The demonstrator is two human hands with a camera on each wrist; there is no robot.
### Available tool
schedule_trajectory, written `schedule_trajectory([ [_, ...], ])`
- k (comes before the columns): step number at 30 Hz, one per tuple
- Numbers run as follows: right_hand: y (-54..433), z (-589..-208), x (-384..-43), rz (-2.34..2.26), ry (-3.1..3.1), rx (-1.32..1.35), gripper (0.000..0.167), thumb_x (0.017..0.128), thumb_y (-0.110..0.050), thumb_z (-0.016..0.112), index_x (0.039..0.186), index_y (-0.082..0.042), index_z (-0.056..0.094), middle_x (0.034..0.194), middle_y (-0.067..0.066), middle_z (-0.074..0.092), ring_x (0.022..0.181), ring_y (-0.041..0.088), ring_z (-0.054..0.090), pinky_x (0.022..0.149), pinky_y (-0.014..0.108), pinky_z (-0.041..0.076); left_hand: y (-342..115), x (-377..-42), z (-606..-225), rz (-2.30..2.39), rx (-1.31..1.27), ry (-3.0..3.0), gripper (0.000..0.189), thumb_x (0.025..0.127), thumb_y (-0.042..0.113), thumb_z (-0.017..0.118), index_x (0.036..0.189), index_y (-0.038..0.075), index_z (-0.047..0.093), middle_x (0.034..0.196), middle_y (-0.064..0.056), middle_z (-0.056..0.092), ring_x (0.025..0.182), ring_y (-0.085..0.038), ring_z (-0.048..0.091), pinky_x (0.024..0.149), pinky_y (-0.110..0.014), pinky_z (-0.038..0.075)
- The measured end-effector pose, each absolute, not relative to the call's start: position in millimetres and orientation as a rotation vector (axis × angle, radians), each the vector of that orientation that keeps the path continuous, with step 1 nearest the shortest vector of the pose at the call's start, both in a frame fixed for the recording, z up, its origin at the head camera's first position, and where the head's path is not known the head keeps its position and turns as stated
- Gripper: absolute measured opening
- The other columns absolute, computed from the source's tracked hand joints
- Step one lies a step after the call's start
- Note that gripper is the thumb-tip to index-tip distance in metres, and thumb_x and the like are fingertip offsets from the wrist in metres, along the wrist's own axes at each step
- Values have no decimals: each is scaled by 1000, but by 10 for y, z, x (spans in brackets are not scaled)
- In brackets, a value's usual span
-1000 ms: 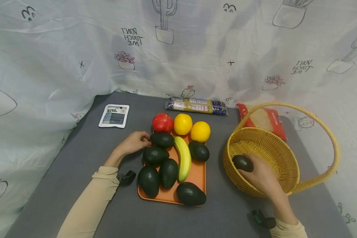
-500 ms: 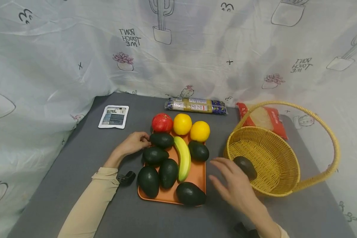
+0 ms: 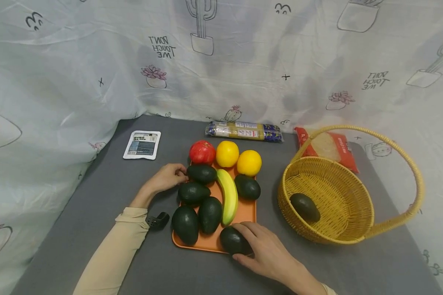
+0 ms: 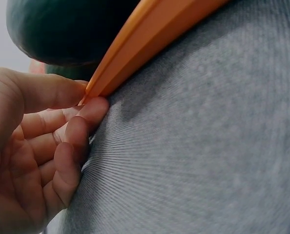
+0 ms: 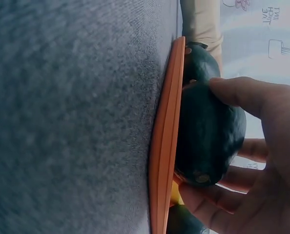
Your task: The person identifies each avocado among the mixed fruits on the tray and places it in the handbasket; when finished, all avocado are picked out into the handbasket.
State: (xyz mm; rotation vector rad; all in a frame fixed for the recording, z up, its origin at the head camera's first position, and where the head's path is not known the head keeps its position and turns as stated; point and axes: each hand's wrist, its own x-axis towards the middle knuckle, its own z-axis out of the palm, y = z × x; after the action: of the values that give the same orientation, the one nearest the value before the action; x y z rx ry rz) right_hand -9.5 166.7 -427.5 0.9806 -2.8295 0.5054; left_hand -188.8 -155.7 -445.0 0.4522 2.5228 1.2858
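Observation:
An orange tray (image 3: 247, 215) bears several dark green avocados, a banana (image 3: 229, 198), a red round fruit (image 3: 202, 152) and two yellow round fruits (image 3: 227, 154) at its far end. At the tray's left side my left hand (image 3: 167, 178) pinches the rim between thumb and forefinger, as the left wrist view shows of the tray edge (image 4: 130, 53). My right hand (image 3: 267, 252) grips the avocado (image 3: 231, 241) at the near right corner; in the right wrist view the thumb lies on one side of that avocado (image 5: 208, 134) and the fingers on the other, close over the tray.
Right of the tray stands a yellow woven basket (image 3: 348, 184) with a tall handle and one avocado (image 3: 304, 207) inside. Behind it lies a red bag (image 3: 339, 149). A long clear packet (image 3: 243, 131) and a white pouch (image 3: 142, 144) lie at the back.
My right hand has let go of an avocado in the basket, moved left to the tray and taken hold of the near right avocado. The left hand has stayed put.

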Motion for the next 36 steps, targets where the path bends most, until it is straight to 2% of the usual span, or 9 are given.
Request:
schedule_trajectory([
  [6, 1738, -4207, -109, 582, -2825, 910, 68, 74, -44, 83, 132, -26, 54, 119, -11, 62, 103, 6, 62, 82, 31, 54, -1574, -1887, -4489, 1282, 447, 2519, 20, 86, 9, 63, 100, -5, 64, 85, -15, 70, 70, -10, 58, 66, -25, 47],
  [10, 1969, -4036, -166, 636, -2771, 743, 72, 70, -38, 86, 132, -23, 54, 122, -8, 62, 107, 9, 62, 85, 34, 53, -1576, -1877, -4478, 1282, 445, 2525, 21, 86, 10, 64, 101, -5, 65, 85, -15, 70, 69, -10, 58, 66, -25, 47],
  [12, 2143, -3903, -211, 627, -2758, 606, 74, 68, -33, 88, 132, -19, 54, 122, -3, 62, 107, 15, 62, 86, 39, 52, -1573, -1878, -4470, 1284, 447, 2523, 21, 86, 10, 63, 101, -5, 65, 85, -15, 70, 69, -10, 58, 66, -26, 47],
  [15, 2443, -3703, -287, 595, -2772, 356, 73, 68, -26, 87, 131, -12, 53, 117, 8, 63, 100, 26, 63, 78, 47, 51, -1569, -1886, -4463, 1286, 447, 2521, 21, 86, 10, 63, 101, -5, 65, 85, -15, 70, 69, -10, 58, 66, -25, 47],
  [20, 2938, -3520, -407, 509, -2838, 21, 72, 73, -23, 81, 134, -2, 47, 116, 25, 59, 99, 43, 59, 74, 58, 45, -1568, -1896, -4465, 1287, 450, 2522, 21, 86, 10, 64, 100, -5, 65, 85, -15, 70, 69, -10, 58, 65, -25, 47],
  [23, 3144, -3551, -468, 455, -2899, -27, 76, 75, -21, 78, 137, 3, 43, 124, 32, 55, 107, 50, 53, 81, 63, 41, -1567, -1902, -4476, 1294, 448, 2512, 21, 87, 10, 64, 101, -5, 65, 85, -15, 70, 69, -11, 58, 66, -25, 47],
  [26, 3267, -3665, -503, 389, -2979, -27, 78, 76, -21, 76, 139, 7, 41, 123, 39, 53, 108, 57, 49, 86, 65, 39, -1564, -1910, -4492, 1304, 442, 2498, 21, 87, 10, 64, 101, -5, 65, 86, -15, 70, 70, -11, 59, 66, -25, 47],
  [32, 3335, -3859, -515, 306, -3174, -82, 71, 81, -27, 70, 138, 6, 41, 119, 42, 52, 103, 61, 51, 76, 65, 44, -1560, -1908, -4492, 1317, 430, 2486, 21, 87, 9, 64, 102, -5, 64, 87, -16, 70, 71, -11, 59, 67, -25, 47],
  [36, 3328, -3876, -516, 294, -3226, -105, 71, 83, -28, 68, 138, 6, 39, 123, 42, 49, 105, 62, 50, 76, 66, 44, -1573, -1914, -4503, 1317, 438, 2491, 21, 86, 8, 64, 102, -6, 64, 86, -16, 70, 70, -11, 59, 65, -24, 47],
])
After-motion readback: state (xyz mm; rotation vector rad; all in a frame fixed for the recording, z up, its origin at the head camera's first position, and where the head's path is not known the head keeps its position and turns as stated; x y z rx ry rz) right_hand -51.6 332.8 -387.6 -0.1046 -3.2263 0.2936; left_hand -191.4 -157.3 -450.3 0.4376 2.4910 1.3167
